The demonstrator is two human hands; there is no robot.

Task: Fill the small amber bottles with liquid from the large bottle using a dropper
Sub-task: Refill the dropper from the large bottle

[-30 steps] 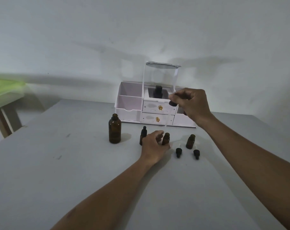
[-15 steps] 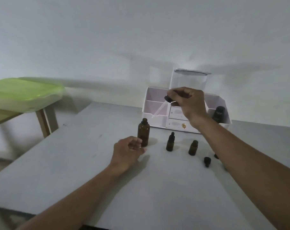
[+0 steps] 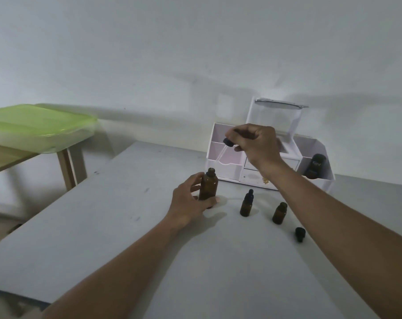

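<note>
The large amber bottle point(image 3: 208, 186) stands uncapped on the grey table point(image 3: 126, 226), and my left hand point(image 3: 190, 201) wraps around its lower half. Above and to its right, my right hand point(image 3: 256, 143) pinches the black bulb of a dropper point(image 3: 227, 142); its clear glass tube slants down-left toward the large bottle's mouth, still above it. A small amber bottle with a dropper cap point(image 3: 247, 204) stands to the right. Another small amber bottle point(image 3: 279, 212) stands open beside it. A loose black cap point(image 3: 300, 233) lies nearer me, partly behind my right forearm.
A white organiser box point(image 3: 227, 166) with drawers and a raised clear lid stands at the back of the table, a dark jar point(image 3: 315, 165) in its right compartment. A green plastic lid point(image 3: 34, 125) rests on a wooden table at the left.
My left hand has left the small bottle and moved left to take hold of the large bottle. My right hand has carried the dropper left toward it. The view has swung left.
</note>
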